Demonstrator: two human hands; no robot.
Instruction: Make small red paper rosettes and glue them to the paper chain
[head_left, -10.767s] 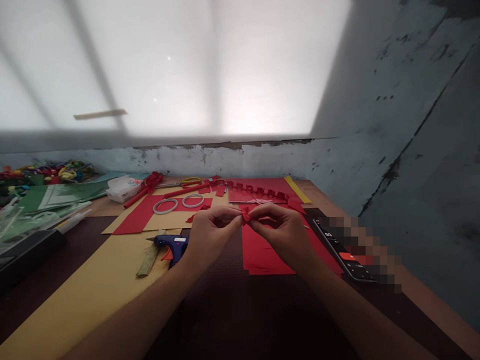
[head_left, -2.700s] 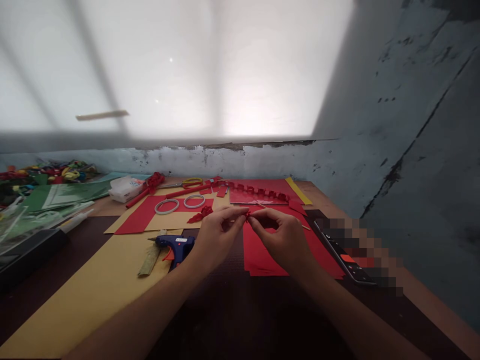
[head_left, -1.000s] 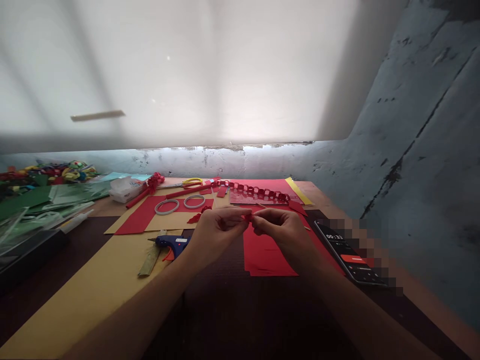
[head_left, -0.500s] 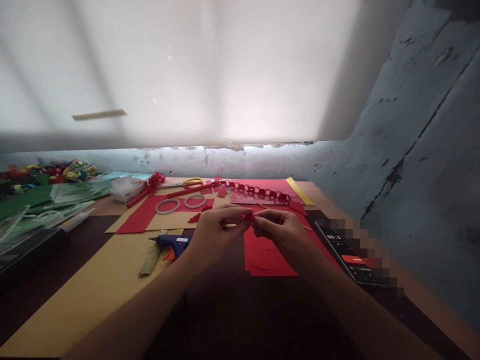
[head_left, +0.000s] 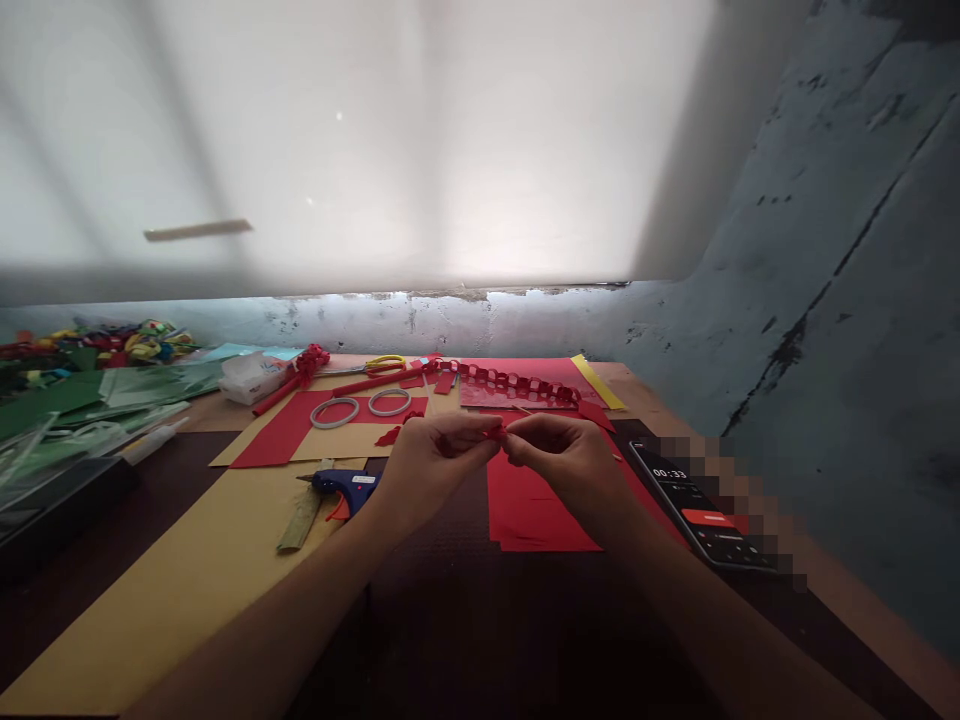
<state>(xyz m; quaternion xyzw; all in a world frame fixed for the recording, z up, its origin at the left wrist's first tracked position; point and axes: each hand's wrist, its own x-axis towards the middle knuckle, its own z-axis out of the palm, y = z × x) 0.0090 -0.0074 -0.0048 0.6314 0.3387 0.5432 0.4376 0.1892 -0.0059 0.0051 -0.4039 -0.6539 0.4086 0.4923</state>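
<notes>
Between the fingertips of both hands is a small red paper piece (head_left: 495, 434), mostly covered by the fingers. My left hand (head_left: 439, 460) pinches it from the left, and my right hand (head_left: 566, 455) pinches it from the right. Red paper sheets (head_left: 540, 515) lie beneath and beside my right hand. Behind my left hand sits a small crumpled red paper shape (head_left: 390, 435). A blue glue gun (head_left: 349, 482) rests just left of my left wrist, its nozzle pointing left. Farther back stretches a red paper chain (head_left: 517, 382).
Two tape rings (head_left: 334, 412) and yellow-handled scissors (head_left: 386, 364) lie at the back. A phone (head_left: 701, 510) showing a timer is at the right. Tan paper (head_left: 172, 580) covers the left side, near a black box (head_left: 67, 510) and a clear plastic container (head_left: 255, 377).
My right fingers have shifted slightly around the red paper piece, curling in closer. My left hand stays almost in place.
</notes>
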